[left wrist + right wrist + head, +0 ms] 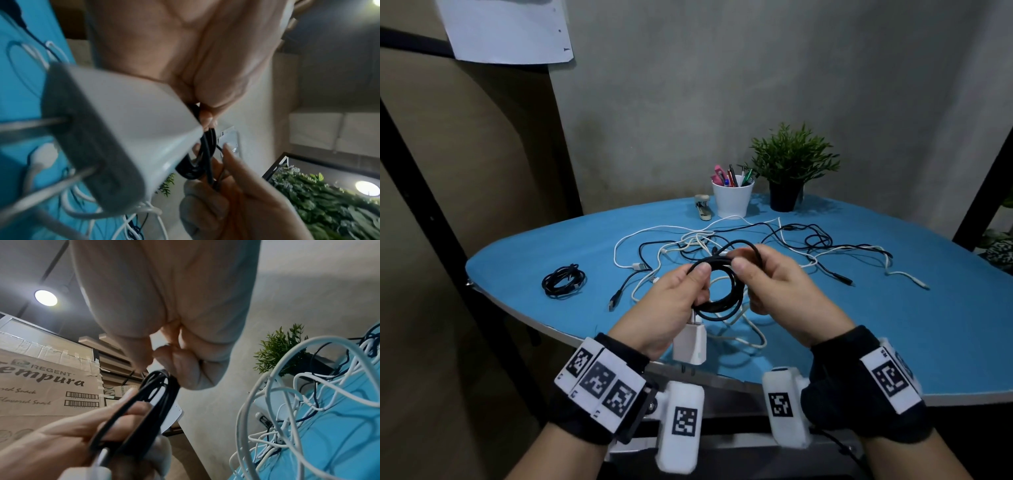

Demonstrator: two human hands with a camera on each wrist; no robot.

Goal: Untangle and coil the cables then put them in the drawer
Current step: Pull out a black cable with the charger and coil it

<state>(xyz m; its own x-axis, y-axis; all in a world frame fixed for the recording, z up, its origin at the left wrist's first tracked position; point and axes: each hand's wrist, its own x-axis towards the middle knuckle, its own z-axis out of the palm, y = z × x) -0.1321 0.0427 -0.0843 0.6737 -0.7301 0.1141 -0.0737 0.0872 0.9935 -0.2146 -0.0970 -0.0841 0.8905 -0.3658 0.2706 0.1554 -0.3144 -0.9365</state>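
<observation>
Looping between both grips, black cable coil, left hand and right hand pinching opposite sides.

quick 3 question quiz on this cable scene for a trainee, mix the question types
1. True or false: both hands grip the black cable coil.
2. The finished black coil on the blue table lies on which side of the left hand: A) its left B) its right?
3. Fill in: the white cup holds ____.

Key: 1 true; 2 A; 3 pens. The right hand pinches the coil's upper right.
</observation>
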